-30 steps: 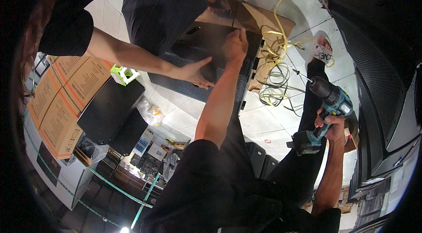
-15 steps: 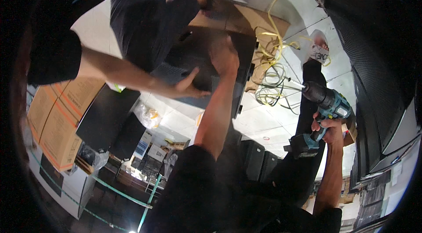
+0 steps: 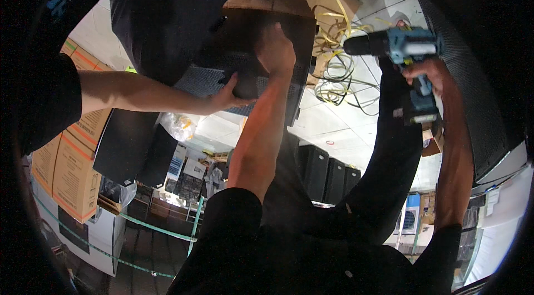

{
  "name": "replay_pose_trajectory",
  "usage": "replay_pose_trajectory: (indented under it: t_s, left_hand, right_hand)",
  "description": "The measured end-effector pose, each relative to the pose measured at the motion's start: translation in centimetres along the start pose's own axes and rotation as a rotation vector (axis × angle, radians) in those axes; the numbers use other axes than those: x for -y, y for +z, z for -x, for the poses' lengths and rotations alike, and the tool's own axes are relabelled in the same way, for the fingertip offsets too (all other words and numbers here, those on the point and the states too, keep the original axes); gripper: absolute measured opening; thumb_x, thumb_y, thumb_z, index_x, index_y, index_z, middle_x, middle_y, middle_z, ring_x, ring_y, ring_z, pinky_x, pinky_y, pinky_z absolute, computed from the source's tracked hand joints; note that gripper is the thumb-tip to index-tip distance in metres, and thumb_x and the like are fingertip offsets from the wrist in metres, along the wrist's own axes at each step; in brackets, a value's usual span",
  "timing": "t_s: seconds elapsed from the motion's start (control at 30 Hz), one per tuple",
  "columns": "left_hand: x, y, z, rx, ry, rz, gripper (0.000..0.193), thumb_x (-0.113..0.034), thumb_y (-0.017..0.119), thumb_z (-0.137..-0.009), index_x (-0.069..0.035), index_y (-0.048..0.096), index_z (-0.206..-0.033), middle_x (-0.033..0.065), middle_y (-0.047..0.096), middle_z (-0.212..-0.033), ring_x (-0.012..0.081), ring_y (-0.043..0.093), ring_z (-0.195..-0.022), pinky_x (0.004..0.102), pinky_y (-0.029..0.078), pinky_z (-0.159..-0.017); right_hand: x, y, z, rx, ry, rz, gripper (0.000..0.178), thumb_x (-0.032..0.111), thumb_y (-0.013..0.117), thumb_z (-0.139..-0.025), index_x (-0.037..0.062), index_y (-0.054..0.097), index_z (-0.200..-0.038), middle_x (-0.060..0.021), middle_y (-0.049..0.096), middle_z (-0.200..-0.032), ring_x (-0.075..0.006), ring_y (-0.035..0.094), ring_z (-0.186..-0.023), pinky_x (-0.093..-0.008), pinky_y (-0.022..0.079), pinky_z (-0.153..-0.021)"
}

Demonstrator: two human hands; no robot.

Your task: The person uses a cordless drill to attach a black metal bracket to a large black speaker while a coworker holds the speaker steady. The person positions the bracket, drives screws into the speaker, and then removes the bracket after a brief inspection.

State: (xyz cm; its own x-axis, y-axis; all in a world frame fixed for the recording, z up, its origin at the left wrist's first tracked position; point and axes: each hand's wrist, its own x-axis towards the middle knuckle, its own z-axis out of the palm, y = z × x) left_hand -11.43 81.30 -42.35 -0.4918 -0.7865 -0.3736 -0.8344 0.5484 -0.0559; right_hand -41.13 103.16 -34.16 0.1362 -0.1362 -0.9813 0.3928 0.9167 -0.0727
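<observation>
My right hand [image 3: 429, 74] is wrapped round the grip of a teal and black cordless drill [image 3: 411, 45]. The drill is raised on the right, its black chuck pointing left. My left hand [image 3: 275, 50] is over a large black cabinet [image 3: 261, 20] with a mesh grille, which looks like a loudspeaker. Its fingers look curled in, and anything inside them is hidden. Near my left forearm, a co-worker's hand [image 3: 228, 96] reaches in from the left over the grille [image 3: 206, 81], thumb raised.
Yellow and dark straps [image 3: 339, 81] lie tangled on the tiled floor beside flattened cardboard [image 3: 334, 3]. A tall black mesh-fronted cabinet [image 3: 461, 45] stands at the right. Cardboard boxes [image 3: 72, 161] are stacked at the left. Several black cases [image 3: 314, 167] stand behind my legs.
The drill has risen in my right hand and turned to point more squarely left. My left hand has curled from a flatter pose. The view has shifted slightly.
</observation>
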Motion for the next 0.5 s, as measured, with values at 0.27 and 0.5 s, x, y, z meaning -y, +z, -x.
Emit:
replay_pose_trajectory:
  t_s: [0.27,0.5]
  left_hand:
    - [0.7,-0.9,0.1,0.058,-0.067,-0.024,0.02,-0.018,0.047,-0.097,-0.011,0.06,-0.111,0.0092,0.06,-0.104,0.0269,0.066,-0.092,0.0425,0.056,-0.069]
    - [0.4,-0.9,0.1,0.122,-0.102,0.01,0.023,-0.02,0.046,-0.098,-0.01,0.058,-0.116,0.0101,0.06,-0.107,0.0282,0.067,-0.089,0.0437,0.057,-0.068]
  right_hand:
    - [6.4,2.2,-6.8,0.152,-0.309,0.272,0.028,0.015,0.075,-0.062,0.001,0.07,-0.085,-0.0093,0.068,-0.074,-0.0162,0.063,-0.062,-0.0298,0.051,-0.057]
    - [9.4,3.6,-9.5,0.082,-0.319,0.517,0.036,0.017,0.075,-0.063,0.0004,0.07,-0.094,-0.0103,0.069,-0.08,-0.0186,0.062,-0.059,-0.0332,0.053,-0.061]
